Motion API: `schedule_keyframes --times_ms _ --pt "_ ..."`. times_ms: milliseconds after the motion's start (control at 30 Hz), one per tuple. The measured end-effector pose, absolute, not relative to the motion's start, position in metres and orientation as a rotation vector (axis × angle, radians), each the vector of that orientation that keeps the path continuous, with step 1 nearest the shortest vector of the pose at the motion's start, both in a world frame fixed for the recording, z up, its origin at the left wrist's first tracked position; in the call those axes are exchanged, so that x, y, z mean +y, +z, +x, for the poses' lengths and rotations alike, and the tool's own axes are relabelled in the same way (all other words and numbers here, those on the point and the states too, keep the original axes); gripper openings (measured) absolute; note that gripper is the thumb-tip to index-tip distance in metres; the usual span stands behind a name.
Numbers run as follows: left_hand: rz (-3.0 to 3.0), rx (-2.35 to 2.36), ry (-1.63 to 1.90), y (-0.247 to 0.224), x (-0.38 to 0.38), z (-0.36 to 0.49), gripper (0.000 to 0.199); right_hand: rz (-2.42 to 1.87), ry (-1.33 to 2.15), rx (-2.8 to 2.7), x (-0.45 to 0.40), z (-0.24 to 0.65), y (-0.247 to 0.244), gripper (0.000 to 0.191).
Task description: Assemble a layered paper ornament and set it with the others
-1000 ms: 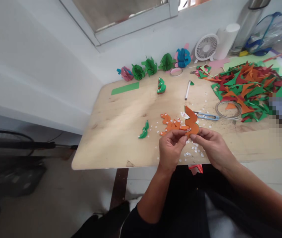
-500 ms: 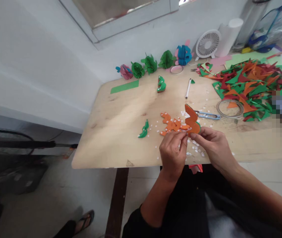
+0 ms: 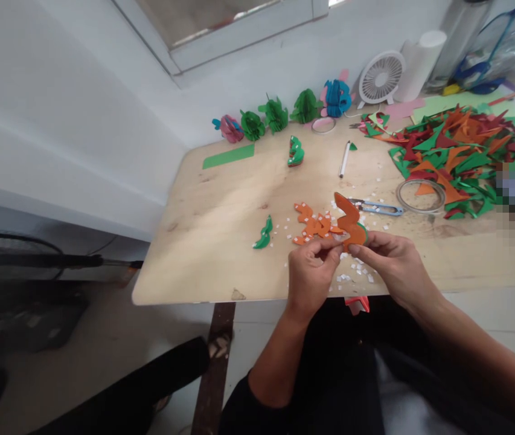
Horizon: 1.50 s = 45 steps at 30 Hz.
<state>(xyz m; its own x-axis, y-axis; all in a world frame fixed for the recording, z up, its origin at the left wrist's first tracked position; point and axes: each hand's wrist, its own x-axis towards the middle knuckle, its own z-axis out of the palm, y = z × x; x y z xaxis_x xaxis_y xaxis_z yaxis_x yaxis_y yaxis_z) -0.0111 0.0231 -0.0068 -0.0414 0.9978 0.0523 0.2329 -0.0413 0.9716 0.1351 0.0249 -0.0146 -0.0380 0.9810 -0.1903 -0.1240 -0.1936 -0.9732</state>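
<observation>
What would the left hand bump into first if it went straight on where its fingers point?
Probably the orange paper piece in the right hand; depth is unclear, and the left hand may already be touching it.

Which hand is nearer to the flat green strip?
Left. In the head view, the left hand is below and to the right of the green strip; the right hand is farther right, past the left one.

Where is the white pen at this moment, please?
In the head view, the white pen lies on the table right of centre, beside a small green paper scrap and beyond the blue snips.
</observation>
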Motion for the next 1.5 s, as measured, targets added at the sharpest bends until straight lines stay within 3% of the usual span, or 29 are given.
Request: schedule_keyframes --times_ms 233,533,800,1167,1400,1500 --pt "1.222 1.352 1.204 -0.016 0.018 -0.01 0.012 -1.25 1.45 -0.978 0.023 0.135 -0.013 0.02" --pt "2.186 1.54 1.344 -0.017 0.008 -0.011 0.01 -1.261 1.384 -1.021 0.023 0.133 -0.014 0.021" --pt "2.345 1.557 1.282 -0.023 0.011 -0.008 0.011 -1.329 1.232 -1.185 0.02 0.135 -0.017 0.026" --pt "2.383 1.616 1.138 -0.015 0.011 -0.006 0.015 -1.386 1.141 -1.276 0.021 0.136 -0.014 0.027" --pt "1.675 1.576 1.148 -0.014 0.015 -0.017 0.009 -1.362 1.377 -1.04 0.02 0.135 -0.011 0.029" --pt "1.676 1.595 1.031 -0.016 0.012 -0.03 0.012 -1.345 1.445 -0.953 0.021 0.136 -0.009 0.027"
